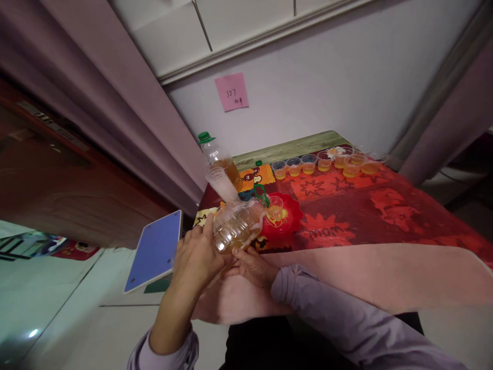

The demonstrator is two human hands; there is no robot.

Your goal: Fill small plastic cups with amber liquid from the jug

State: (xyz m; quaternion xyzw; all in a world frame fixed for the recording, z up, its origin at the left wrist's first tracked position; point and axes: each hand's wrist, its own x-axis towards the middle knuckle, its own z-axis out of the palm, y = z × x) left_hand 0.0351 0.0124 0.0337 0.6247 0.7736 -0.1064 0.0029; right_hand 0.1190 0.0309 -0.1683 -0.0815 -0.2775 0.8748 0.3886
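Note:
Both my hands hold a large clear plastic bottle [236,226] with yellowish liquid in it. It lies tilted, its neck with a green carry ring pointing up and right. My left hand [198,252] wraps round its base end. Beneath it, my right hand [252,264] grips the lower side with the thumb on the plastic. The bottle's mouth is at a clear plastic cup [275,207], which stands on a red plate [287,228] and has some liquid in it. Just beyond the bottle is a leaning stack of clear cups [222,184].
A second bottle [227,167] with a green cap and amber liquid stands at the back left. Several cups with orange liquid [324,162] line the table's far side. A green cap [259,163] lies near them. A blue board [156,249] juts out at the left.

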